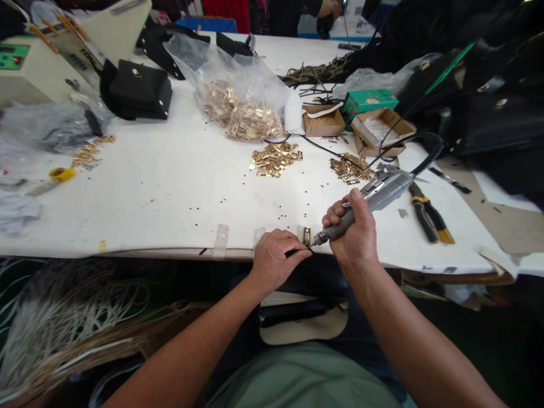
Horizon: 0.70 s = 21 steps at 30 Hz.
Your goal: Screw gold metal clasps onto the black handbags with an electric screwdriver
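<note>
At desk's front edge point(148, 243), right hand point(356, 229) is grasping the power driver point(389, 191); left hand point(275, 256) — grip I cannot tell — is risking pricks from a slipping bit point(313, 245).

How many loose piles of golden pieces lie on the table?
3: left pile near yellow object, middle pile before plastic bag, right pile beside grey tool; more may be hidden.

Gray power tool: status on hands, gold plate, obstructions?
Right hand around gray power tool. Left hand by its tip, hold unclear. Gold plate beside tip. Pliers off right, nothing visibly blocking.
</note>
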Motion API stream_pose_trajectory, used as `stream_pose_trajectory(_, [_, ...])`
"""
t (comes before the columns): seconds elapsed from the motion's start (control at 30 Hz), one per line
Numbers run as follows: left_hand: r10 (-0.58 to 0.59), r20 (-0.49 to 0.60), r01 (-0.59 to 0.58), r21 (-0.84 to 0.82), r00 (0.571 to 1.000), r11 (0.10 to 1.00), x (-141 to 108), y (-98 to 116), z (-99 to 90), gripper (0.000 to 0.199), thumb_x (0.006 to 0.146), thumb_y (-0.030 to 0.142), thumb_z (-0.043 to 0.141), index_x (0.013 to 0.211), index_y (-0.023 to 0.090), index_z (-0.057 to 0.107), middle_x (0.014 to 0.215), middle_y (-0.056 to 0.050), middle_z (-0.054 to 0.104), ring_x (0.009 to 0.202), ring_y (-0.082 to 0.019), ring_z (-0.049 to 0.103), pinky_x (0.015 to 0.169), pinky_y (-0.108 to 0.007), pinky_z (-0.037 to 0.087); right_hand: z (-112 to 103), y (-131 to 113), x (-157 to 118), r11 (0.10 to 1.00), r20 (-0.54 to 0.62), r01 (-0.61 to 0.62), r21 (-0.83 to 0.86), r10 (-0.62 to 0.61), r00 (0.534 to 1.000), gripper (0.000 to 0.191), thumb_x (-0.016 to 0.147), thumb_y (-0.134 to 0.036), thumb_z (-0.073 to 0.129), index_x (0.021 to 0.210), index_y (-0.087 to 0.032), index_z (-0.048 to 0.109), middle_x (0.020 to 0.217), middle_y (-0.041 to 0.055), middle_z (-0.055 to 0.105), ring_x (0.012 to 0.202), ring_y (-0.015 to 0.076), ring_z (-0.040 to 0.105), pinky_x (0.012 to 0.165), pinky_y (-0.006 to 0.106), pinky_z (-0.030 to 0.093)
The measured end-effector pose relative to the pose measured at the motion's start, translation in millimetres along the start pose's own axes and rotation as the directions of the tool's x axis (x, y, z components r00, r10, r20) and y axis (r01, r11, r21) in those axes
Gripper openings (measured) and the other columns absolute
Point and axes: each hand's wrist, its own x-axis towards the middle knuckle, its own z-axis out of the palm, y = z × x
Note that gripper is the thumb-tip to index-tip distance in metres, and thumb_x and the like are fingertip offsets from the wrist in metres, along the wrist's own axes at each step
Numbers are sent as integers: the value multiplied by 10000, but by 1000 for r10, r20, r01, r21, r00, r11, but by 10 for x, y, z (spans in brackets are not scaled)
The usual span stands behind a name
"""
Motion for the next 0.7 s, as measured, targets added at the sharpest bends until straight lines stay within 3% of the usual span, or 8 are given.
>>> stream_pose_trajectory(0.37, [3, -30, -4, -34, 1000, 999, 3, -7, 15, 81, 869, 337, 789, 846, 259, 797, 887, -7, 769, 872, -189, 678, 820, -346, 476, 16, 17, -54, 996, 22, 81, -34, -81, 997, 410, 764, -463, 812, 742, -216, 485, 619, -74, 461, 486, 73, 433, 486, 219, 450])
stream_pose_trajectory(0.7, [-5, -29, 5, 22, 1000, 1000, 2, -2, 29, 87, 824, 318, 835, 837, 252, 781, 892, -8, 769, 885, -204, 677, 820, -364, 451, 16, 29, -37, 996, 22, 80, -29, -79, 997, 397, 780, -457, 803, 738, -212, 494, 616, -73, 467, 483, 72, 441, 486, 219, 454])
